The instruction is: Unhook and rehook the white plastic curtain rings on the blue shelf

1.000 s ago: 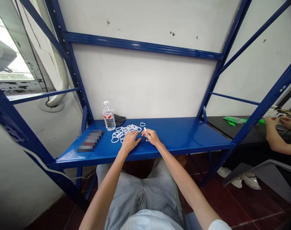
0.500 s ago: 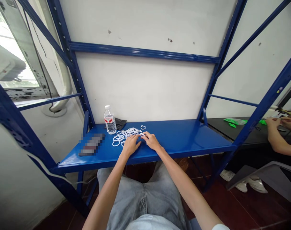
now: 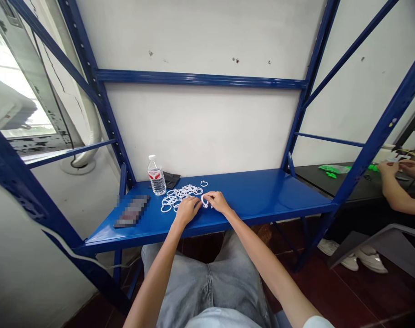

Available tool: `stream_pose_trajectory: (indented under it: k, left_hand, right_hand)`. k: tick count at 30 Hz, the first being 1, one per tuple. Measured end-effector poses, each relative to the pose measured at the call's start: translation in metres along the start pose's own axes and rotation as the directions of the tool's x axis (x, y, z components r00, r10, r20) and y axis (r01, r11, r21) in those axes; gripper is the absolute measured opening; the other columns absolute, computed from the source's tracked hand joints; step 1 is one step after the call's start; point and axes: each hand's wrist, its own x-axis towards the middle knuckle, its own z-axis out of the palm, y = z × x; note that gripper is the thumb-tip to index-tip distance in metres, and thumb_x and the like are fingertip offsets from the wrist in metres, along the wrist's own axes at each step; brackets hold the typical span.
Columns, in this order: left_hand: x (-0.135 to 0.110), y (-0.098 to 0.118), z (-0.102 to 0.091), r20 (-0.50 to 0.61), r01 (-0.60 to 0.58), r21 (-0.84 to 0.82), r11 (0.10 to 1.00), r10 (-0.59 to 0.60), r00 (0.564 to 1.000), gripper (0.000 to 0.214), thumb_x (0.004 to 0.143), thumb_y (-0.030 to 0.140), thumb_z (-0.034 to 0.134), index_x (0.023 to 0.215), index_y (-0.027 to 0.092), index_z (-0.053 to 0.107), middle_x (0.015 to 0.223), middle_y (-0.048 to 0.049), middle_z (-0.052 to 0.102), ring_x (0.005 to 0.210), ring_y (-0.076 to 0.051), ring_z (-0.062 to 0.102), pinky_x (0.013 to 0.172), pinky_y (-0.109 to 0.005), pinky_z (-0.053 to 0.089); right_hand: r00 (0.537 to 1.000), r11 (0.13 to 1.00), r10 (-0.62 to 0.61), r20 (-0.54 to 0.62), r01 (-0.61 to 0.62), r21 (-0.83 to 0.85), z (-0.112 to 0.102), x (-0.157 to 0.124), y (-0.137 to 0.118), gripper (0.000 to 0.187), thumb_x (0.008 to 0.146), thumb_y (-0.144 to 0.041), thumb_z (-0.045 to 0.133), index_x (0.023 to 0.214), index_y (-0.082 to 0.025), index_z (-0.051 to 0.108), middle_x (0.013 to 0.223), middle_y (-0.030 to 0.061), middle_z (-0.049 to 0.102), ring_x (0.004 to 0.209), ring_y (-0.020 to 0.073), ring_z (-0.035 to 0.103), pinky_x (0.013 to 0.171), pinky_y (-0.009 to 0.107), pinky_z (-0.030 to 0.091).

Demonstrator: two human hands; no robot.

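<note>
Right hand pinched a white plastic ring, left hand curled against the tangled white pile on the blue steel tabletop!

since the earlier frames, the right hand has drawn back from the pile of white rings, and its fingers now pinch one ring just beside the pile. the left hand has shifted toward the pile's near edge. on my feed, the blue shelf sits lower in frame, as the camera has tipped up.
</note>
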Motion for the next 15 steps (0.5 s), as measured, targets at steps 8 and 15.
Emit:
stream_pose_trajectory:
  k: [8,15]
  left_hand:
    - [-0.0003,0.0017,-0.0015,0.026,0.028,-0.048,0.998,-0.027,0.999,0.019,0.101,0.033,0.059,0.097,0.021,0.073,0.088,-0.0069,0.075,0.085,-0.024,0.068,0.074,-0.031,0.045]
    - [-0.001,0.0017,-0.0001,-0.012,0.077,-0.08,0.994,-0.078,0.997,0.029,0.103,0.037,0.058,0.126,0.022,0.068,0.087,-0.0049,0.075,0.087,-0.024,0.071,0.077,-0.031,0.047]
  right_hand:
    - [0.99,0.982,0.016,-0.143,-0.043,-0.186,-0.0008,-0.0025,-0.0056,0.026,0.099,-0.037,0.06,0.092,-0.023,0.081,0.083,0.0032,0.079,0.075,0.0208,0.072,0.071,0.029,0.052]
    - [0.988,0.953,0.1,-0.122,-0.13,-0.274,-0.002,-0.0034,-0.0096,0.025,0.096,-0.025,0.059,0.117,-0.024,0.073,0.075,-0.0008,0.078,0.07,0.0205,0.073,0.075,0.029,0.053]
